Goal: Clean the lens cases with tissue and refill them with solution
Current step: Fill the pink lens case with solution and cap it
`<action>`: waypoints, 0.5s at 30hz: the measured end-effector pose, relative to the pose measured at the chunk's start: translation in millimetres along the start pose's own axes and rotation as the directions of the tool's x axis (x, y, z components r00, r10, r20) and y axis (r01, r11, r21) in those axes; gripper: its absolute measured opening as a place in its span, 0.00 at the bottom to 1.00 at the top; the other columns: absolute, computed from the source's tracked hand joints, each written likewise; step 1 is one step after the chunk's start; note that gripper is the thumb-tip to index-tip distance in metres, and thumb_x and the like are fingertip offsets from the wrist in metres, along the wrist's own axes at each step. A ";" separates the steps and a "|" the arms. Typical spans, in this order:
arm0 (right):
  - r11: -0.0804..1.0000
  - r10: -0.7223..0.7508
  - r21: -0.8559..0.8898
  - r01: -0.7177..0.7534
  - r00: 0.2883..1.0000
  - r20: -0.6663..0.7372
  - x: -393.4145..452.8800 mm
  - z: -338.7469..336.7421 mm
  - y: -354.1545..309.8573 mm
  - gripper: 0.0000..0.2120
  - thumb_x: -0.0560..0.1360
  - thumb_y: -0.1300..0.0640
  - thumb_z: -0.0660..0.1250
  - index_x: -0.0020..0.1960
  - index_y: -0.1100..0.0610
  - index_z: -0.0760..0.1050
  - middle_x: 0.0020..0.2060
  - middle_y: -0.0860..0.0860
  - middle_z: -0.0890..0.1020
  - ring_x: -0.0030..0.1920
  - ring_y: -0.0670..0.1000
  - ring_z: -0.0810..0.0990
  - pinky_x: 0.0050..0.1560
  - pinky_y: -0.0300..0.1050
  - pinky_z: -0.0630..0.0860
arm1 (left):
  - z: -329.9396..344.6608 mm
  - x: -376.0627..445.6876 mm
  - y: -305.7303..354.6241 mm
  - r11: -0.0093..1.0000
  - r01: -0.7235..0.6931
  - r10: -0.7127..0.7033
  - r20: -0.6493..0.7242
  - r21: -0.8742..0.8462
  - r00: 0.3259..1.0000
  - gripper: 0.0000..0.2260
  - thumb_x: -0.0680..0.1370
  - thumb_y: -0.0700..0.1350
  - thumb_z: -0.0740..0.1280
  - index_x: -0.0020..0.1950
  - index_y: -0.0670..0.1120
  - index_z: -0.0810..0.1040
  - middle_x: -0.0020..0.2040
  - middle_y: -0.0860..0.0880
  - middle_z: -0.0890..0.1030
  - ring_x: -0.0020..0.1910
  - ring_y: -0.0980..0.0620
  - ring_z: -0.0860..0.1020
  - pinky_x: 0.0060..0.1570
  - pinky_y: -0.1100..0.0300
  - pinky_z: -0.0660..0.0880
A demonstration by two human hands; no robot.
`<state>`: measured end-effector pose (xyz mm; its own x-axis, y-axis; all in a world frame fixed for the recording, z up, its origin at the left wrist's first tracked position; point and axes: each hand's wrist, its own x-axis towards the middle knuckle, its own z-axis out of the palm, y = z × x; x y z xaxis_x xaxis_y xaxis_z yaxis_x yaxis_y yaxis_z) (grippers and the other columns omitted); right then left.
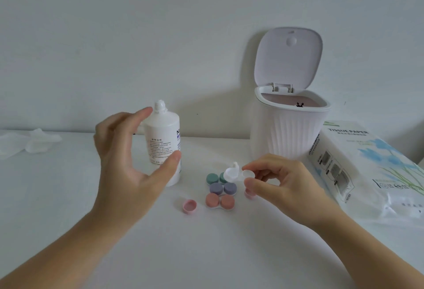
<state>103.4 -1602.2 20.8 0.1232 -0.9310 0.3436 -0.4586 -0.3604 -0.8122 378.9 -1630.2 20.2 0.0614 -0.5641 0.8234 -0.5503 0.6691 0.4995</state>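
A white solution bottle point(163, 142) stands uncapped on the table. My left hand point(124, 160) cups around its left side, fingers fairly straight, thumb tip in front of the label; a gap shows between palm and bottle. My right hand point(282, 183) pinches the bottle's white flip cap point(231, 173) by its small round lid, just above the lens cases. Three closed cases lie in a cluster: green point(212, 178), purple point(222, 188) and salmon point(219, 200). A loose pink case cap point(190, 206) lies open side up to their left. Another pink piece point(249, 194) is partly hidden under my right fingers.
A white ribbed desk bin point(289, 132) stands behind the cases with its lid flipped up. A pack of tissue paper point(367, 165) lies at the right. Crumpled tissue point(34, 143) sits at the far left near the wall.
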 end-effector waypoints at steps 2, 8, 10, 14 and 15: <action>1.000 -0.008 -0.012 0.008 1.000 0.018 0.1 0.8 0.1 0.07 0.72 0.61 0.75 0.47 0.50 0.85 0.40 0.44 0.84 0.40 0.46 0.83 0.45 0.33 0.75 | 4.2 -5.2 10.1 0.996 -0.074 0.077 0.072 -0.047 0.994 0.27 0.70 0.53 0.73 0.68 0.53 0.72 0.60 0.56 0.70 0.57 0.48 0.73 0.61 0.64 0.67; 0.998 -0.058 -0.006 0.059 0.995 0.081 -3.4 2.6 -1.5 0.08 0.71 0.62 0.77 0.47 0.51 0.86 0.40 0.45 0.83 0.40 0.47 0.82 0.46 0.34 0.76 | 20.0 -25.0 15.2 0.967 0.182 -0.063 0.518 -0.181 0.853 0.24 0.70 0.60 0.72 0.65 0.63 0.75 0.56 0.55 0.78 0.52 0.49 0.75 0.48 0.72 0.69; 0.997 -0.077 -0.003 0.078 0.991 0.113 -4.4 4.0 -2.6 0.07 0.70 0.57 0.77 0.48 0.51 0.86 0.40 0.48 0.83 0.41 0.48 0.82 0.46 0.38 0.77 | 22.1 -27.0 15.7 0.931 0.301 -0.129 0.590 -0.204 0.797 0.23 0.68 0.62 0.73 0.63 0.66 0.76 0.55 0.57 0.79 0.51 0.50 0.74 0.45 0.72 0.71; 0.993 -0.117 0.020 0.116 0.981 0.152 -6.4 6.5 -7.8 0.11 0.68 0.46 0.74 0.48 0.48 0.86 0.40 0.47 0.83 0.42 0.51 0.81 0.46 0.45 0.78 | 25.1 -26.4 18.4 0.870 0.426 -0.173 0.654 -0.249 0.736 0.17 0.66 0.61 0.75 0.55 0.66 0.82 0.47 0.57 0.83 0.41 0.60 0.75 0.40 0.71 0.72; 0.992 -0.125 0.020 0.123 0.979 0.161 -6.3 6.7 -7.6 0.11 0.68 0.46 0.74 0.48 0.48 0.86 0.40 0.47 0.83 0.42 0.51 0.81 0.46 0.45 0.78 | 25.3 -26.0 18.9 0.859 0.442 -0.177 0.661 -0.258 0.730 0.16 0.66 0.60 0.76 0.53 0.65 0.83 0.45 0.56 0.83 0.38 0.60 0.75 0.39 0.70 0.72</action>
<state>112.0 -1594.0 21.7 0.3196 -0.8757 0.3619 -0.4223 -0.4736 -0.7729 345.9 -1615.2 1.4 -0.4077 -0.8497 0.3343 -0.2304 0.4500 0.8628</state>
